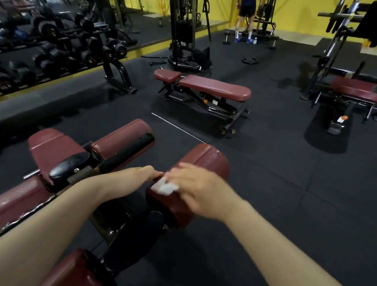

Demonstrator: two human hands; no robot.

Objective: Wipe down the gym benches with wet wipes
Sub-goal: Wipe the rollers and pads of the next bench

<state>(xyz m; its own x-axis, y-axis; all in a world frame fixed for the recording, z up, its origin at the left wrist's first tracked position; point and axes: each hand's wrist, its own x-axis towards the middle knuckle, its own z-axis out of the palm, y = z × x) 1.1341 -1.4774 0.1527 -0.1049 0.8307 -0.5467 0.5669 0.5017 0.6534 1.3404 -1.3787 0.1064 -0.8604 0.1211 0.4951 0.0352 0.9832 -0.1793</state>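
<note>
A maroon padded roller (206,165) of the near bench sticks out toward the floor at centre. My right hand (198,189), blurred, presses a crumpled white wet wipe (164,187) onto the roller's top. My left hand (142,173) reaches in beside it, fingertips touching the roller's near edge next to the wipe. The bench's long maroon pad (6,204) runs off to the lower left, and a second roller (124,137) lies behind a black bar (127,152).
Another maroon bench (213,86) stands ahead on the black rubber floor (282,185); a third (358,90) sits under a rack at right. A dumbbell rack (54,46) lines the left wall. A cable machine (186,28) and a standing person (246,15) are at the back.
</note>
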